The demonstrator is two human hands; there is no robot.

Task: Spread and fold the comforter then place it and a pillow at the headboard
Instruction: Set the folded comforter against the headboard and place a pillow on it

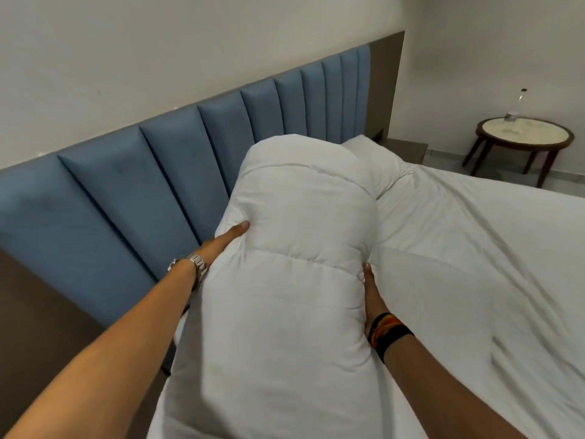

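The folded comforter lies between my hands, lengthwise along the blue headboard, on the white bed. My left hand presses its 9 o'clock side, fingers straight and together; my right hand is flat against its 3 o'clock side. Most of my right fingers sink under the fabric, so I cannot tell their spread. At 1 o'clock beyond the comforter a pillow is half hidden. Farther at 2 o'clock stands a round bench carrying a blurry bottle, against a pale wall.
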